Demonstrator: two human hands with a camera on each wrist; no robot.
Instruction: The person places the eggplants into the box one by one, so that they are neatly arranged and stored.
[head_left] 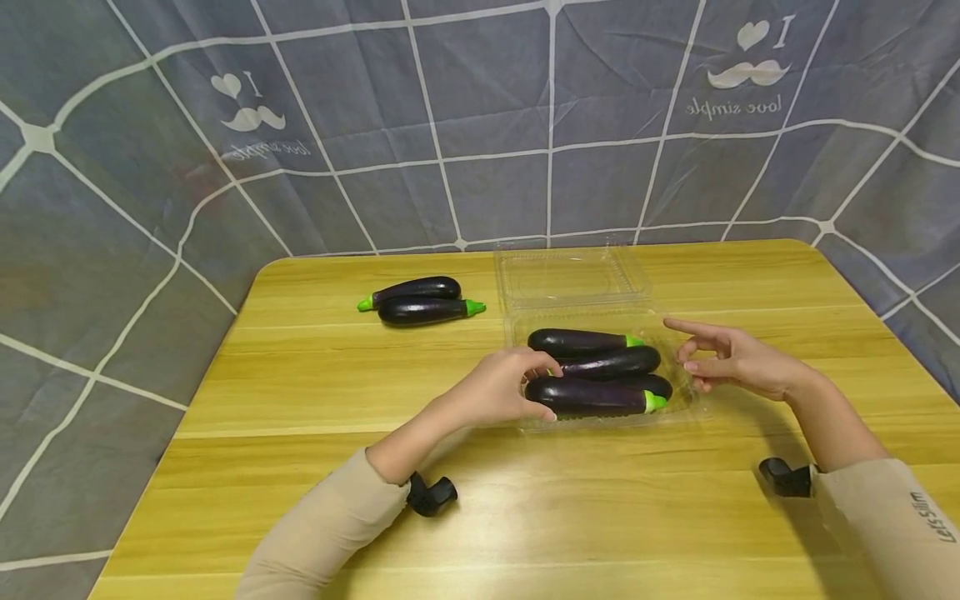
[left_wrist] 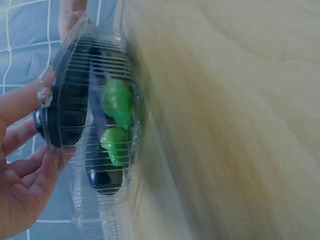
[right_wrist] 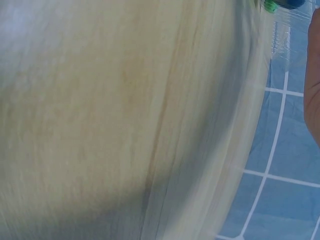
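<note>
A clear plastic clamshell container (head_left: 678,408) lies on the table with its lid (head_left: 573,279) folded back. Several dark purple eggplants with green caps are stacked inside. My left hand (head_left: 502,387) is at the container's left side, thumb and fingers around the blunt end of the nearest eggplant (head_left: 592,396). In the left wrist view that eggplant's end (left_wrist: 70,117) shows between the fingers, partly behind clear plastic. My right hand (head_left: 727,358) is beside the container's right rim, index finger extended and the other fingers bent, no eggplant in it. Its fingertips are outside the right wrist view.
Two more eggplants (head_left: 423,310) lie side by side on the wooden table (head_left: 300,392), left of the container. A grey curtain (head_left: 495,192) with white lines hangs behind the table. Black wrist mounts (head_left: 431,493) stick out at both sleeves.
</note>
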